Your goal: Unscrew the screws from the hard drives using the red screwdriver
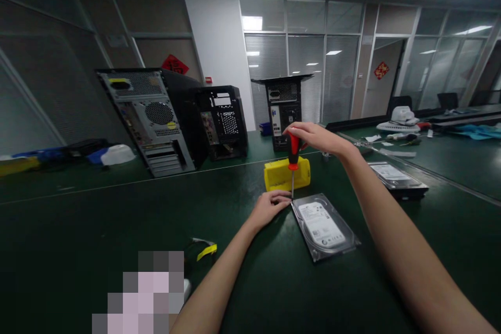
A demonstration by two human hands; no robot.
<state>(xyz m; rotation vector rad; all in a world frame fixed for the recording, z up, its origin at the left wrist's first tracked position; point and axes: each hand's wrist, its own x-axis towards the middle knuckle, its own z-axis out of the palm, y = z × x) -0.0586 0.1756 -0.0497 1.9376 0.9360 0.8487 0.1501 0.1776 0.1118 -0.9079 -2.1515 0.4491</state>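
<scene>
A hard drive (323,222) with a white label lies on the green table. Upright at its far left corner stands a screwdriver (293,151) with a red and black handle, its tip down at the drive. My right hand (309,134) is closed over the top of the handle. Beside that same corner, my left hand (272,206) rests low with its fingers bent toward the screwdriver tip; what they pinch, if anything, is too small to make out. Just behind sits a yellow plastic bin (276,175), partly hidden by the screwdriver.
Computer cases (156,120) stand along the back, with an open black case (223,122) and another tower (284,109). More drives (395,177) are stacked at right. A cable with a yellow tag (206,252) lies left of my forearm. A white helmet-like object (401,117) sits far right.
</scene>
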